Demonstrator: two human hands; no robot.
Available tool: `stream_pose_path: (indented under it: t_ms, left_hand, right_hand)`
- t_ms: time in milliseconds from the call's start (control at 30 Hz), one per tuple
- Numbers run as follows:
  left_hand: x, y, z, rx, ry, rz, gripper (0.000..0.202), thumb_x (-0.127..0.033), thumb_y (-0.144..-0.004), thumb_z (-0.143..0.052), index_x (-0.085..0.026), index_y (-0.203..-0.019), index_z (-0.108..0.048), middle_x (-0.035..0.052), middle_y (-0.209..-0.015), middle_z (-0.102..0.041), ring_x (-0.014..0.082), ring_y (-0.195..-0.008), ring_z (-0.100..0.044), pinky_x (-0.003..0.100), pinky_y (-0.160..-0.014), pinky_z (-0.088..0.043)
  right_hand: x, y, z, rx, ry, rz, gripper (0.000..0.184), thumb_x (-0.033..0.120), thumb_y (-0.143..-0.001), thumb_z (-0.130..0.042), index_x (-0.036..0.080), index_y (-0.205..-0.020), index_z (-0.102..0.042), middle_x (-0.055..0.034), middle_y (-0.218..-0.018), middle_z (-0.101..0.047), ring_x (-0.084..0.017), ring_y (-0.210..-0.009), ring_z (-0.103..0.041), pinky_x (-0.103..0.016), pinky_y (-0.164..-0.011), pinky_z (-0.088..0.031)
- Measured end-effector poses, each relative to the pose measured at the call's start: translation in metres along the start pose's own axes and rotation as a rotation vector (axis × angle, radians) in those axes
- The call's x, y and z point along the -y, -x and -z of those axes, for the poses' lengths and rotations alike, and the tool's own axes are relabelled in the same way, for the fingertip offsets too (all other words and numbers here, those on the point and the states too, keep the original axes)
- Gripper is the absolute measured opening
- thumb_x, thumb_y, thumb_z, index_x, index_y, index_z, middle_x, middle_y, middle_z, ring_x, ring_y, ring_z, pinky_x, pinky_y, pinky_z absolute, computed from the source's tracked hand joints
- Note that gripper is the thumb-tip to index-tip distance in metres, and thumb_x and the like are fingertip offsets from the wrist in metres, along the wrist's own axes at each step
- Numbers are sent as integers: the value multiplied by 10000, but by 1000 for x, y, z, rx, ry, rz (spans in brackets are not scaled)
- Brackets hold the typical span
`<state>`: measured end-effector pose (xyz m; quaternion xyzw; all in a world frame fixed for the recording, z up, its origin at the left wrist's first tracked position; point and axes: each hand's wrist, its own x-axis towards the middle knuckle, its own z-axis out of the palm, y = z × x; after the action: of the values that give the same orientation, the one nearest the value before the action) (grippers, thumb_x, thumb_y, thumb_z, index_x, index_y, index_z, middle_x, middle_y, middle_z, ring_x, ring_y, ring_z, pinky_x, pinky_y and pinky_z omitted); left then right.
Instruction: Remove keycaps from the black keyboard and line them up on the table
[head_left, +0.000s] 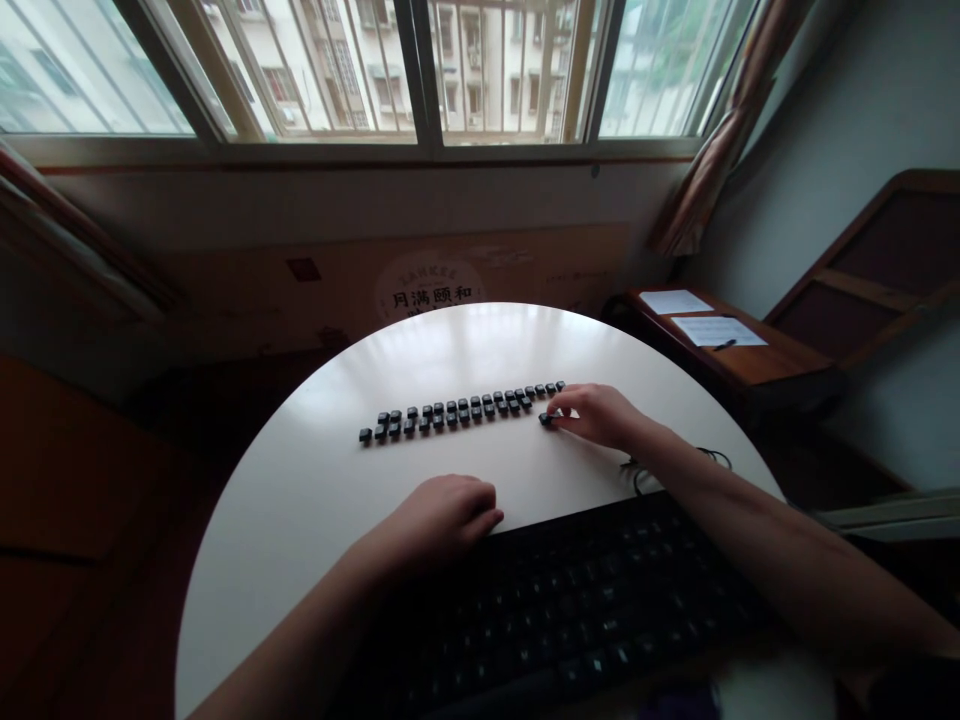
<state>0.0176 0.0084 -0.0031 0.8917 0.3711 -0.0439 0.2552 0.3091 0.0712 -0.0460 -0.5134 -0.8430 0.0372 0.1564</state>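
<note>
The black keycap [546, 420] sits on the white round table [315, 500], just below the right end of the row of keycaps [457, 410]; your right hand [596, 413] has its fingertips pinched around it; your left hand [442, 515] lies loosely curled, holding nothing, at the far edge of the dark keyboard [570, 610] nearest you; a thin cable [637, 475] loops beside your right wrist.
</note>
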Motion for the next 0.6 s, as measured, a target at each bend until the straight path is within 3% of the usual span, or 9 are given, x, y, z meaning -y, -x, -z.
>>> stream_pose_path:
  t_ms: [300,600]
  left_hand:
    - [5,2,-5,-43,-24,-34,269,-360,-952,-495,-191,-768,-594,42,-809,-650,174,-709,-575,290,-624,-403]
    - [6,4,-5,-59,-8,-55,284,-371,-949,-506,-187,-755,-604,41,-791,-651,166,-688,-572,288,-621,-412]
  right_hand:
    - [2,-5,-11,-108,50,-52,124,204,-885,-638,250,-935,-741,-5,-922,-752,-169,-763,-674,-252,-647,-441]
    - [6,-9,-16,-102,101,-91,201,216,-908,-622,252,-1056,-753,-23,-965,-752,-197,-796,-692,-279,-690,-487]
